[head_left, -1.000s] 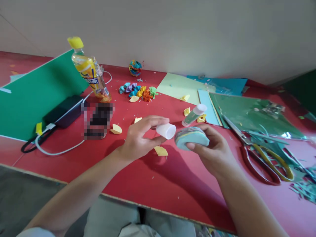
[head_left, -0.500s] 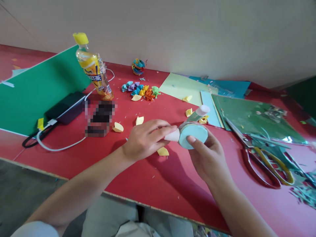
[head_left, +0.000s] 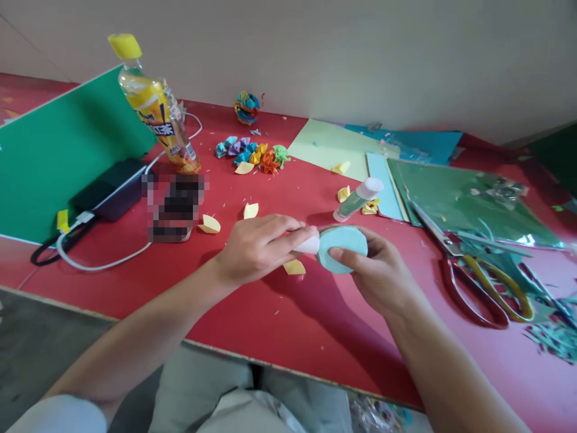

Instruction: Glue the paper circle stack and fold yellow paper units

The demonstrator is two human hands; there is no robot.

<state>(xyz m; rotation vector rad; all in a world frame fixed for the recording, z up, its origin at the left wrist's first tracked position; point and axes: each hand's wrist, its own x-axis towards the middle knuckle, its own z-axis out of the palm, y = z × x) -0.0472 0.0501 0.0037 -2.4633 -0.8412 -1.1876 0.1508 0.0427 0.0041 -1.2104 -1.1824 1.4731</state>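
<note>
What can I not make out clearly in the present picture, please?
All in the head view:
1. White cylinder: one end is hidden by the left hand.
2. Light blue disc: its back faces away from the camera, towards the right hand.
3. Dark object: pixelation masks its details.
4. Green board: cut off by the left edge.

Short pale sleeve (head_left: 67, 415), light grey trousers (head_left: 205, 382), bare forearms (head_left: 155, 331), bare slender fingers (head_left: 288, 242).
</note>
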